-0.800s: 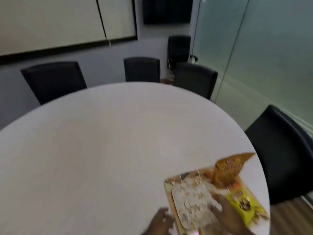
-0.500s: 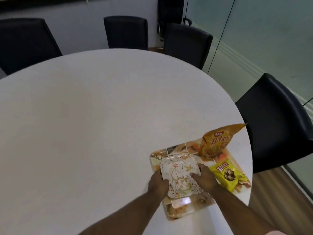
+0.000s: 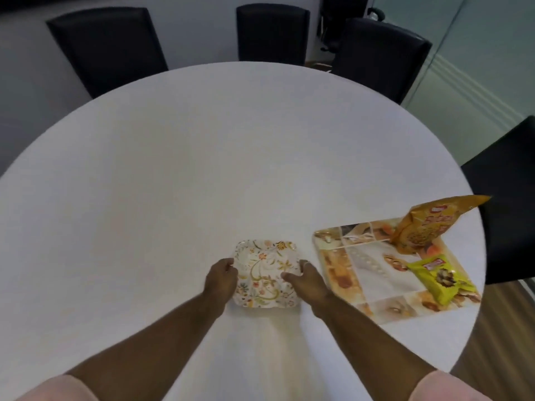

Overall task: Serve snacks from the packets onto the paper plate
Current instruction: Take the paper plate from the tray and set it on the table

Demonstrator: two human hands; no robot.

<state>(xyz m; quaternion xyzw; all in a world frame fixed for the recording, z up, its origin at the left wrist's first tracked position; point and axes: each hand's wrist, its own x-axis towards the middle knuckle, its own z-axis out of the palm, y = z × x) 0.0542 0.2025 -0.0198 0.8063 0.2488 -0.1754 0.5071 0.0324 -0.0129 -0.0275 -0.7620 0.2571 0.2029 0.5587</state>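
A square paper plate (image 3: 265, 267) with a floral print lies on the white round table (image 3: 202, 169), left of the tray. My left hand (image 3: 221, 277) grips its left edge and my right hand (image 3: 307, 280) grips its right edge, thumb on the plate's face. On the patterned tray (image 3: 367, 273) an orange snack packet (image 3: 425, 227) stands upright at the far end, and a yellow-green snack packet (image 3: 437, 277) lies flat near the tray's right side. Both packets look sealed.
Black chairs ring the table: three at the far side (image 3: 272, 30) and one at the right (image 3: 509, 198). The tray sits close to the table's right edge. A glass wall (image 3: 477, 53) runs along the right.
Both hands have carried the plate off the tray and to the left, onto the bare table. The camera has tilted down, bringing my arms into view.
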